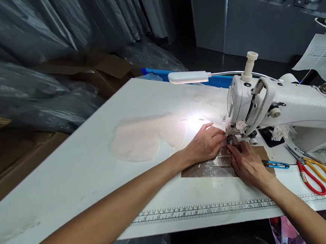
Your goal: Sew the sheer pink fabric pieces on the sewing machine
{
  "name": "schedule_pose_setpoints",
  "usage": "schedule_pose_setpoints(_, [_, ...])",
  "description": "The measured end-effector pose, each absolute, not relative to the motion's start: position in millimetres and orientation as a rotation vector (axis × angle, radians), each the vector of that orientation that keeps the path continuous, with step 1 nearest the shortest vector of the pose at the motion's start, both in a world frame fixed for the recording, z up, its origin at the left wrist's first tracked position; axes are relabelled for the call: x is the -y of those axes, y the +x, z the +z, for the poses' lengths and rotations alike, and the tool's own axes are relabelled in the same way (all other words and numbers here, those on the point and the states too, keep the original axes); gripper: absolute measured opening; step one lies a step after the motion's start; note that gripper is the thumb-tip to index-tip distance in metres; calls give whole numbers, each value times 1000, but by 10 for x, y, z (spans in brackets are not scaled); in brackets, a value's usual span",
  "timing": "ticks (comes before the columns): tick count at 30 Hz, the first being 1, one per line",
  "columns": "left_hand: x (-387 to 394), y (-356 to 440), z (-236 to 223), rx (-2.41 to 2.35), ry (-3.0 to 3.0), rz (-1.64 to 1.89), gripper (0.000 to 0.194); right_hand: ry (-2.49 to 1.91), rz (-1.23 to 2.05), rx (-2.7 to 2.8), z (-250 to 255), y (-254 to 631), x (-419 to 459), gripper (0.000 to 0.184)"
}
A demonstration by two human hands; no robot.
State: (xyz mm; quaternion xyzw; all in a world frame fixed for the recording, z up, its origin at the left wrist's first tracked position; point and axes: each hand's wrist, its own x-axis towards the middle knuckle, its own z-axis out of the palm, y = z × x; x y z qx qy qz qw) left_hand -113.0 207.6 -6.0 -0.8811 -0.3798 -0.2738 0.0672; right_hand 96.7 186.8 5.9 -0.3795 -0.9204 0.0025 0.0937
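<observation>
Both my hands are at the presser foot (232, 141) of a white sewing machine (297, 98). My left hand (208, 142) lies just left of the needle area, its fingers bent together towards the foot. Close to the foot on the right, my right hand (246, 160) has its thumb and fingers drawn together. What they pinch is too small and hidden to make out. Beneath both hands lies a brown sheet (201, 170) with shiny clear tape on it. Blue thread snips (279, 165) rest beside my right hand, partly over the sheet's edge.
Pale fabric pieces (139, 139) lie on the white table (90, 184) at left. Red- and yellow-handled scissors (314, 175) lie at right. A lit lamp (189, 77) hangs behind. A printed ruler (209, 212) runs along the front edge. Cardboard boxes (110, 69) stand beyond the left edge.
</observation>
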Motion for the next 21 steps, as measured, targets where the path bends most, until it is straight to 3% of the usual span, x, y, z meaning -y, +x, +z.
schedule_pose_setpoints(14, [-2081, -1193, -134, 998, -2717, -846, 30, -1187, -107, 2637, -5, 947, -1783, 39])
schedule_pose_setpoints(21, [-1993, -1198, 232, 1417, -2622, -673, 27, -1014, 249, 2598, 79, 1091, -1831, 36])
